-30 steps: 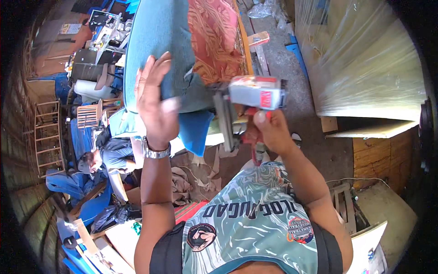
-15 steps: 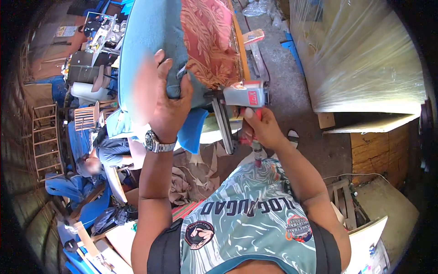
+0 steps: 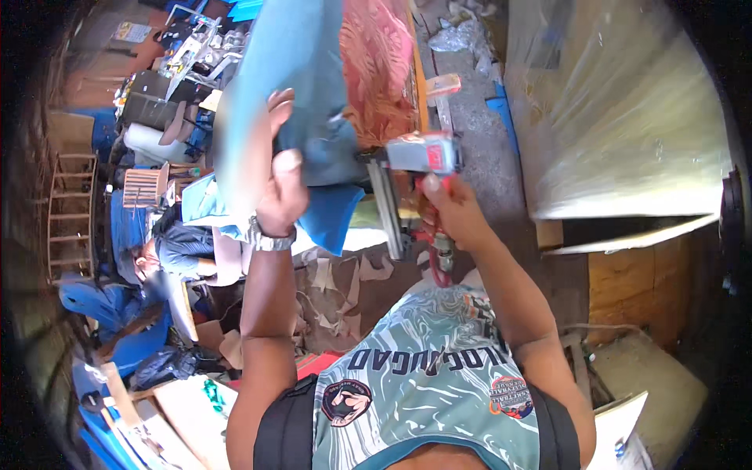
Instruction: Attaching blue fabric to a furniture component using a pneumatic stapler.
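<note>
In my right hand (image 3: 458, 213) is a pneumatic staple gun (image 3: 415, 154), silver and red, with my fingers wrapped round its handle. Its nose meets the lower end of a blue-upholstered furniture piece (image 3: 309, 78), though blur hides whether it touches. My left hand (image 3: 278, 184), a watch (image 3: 272, 235) on its wrist, is turned edge-on at the left side of the blue cover. Its fingers point away from me and the thumb stands apart. Red patterned fabric (image 3: 376, 70) lies along the piece's right side, and a bright blue flap (image 3: 333, 218) hangs below.
At the right stands a large plastic-wrapped panel piece (image 3: 619, 117). A wooden ladder (image 3: 72, 215) leans at the far left. Another person (image 3: 184, 249) sits at the left among blue pieces and clutter. Fabric scraps (image 3: 337, 290) litter the floor below the piece.
My left hand has rolled from lying palm-down on the blue cover to an edge-on pose, with blur. The staple gun stays near the cover's lower end. The view has shifted slightly.
</note>
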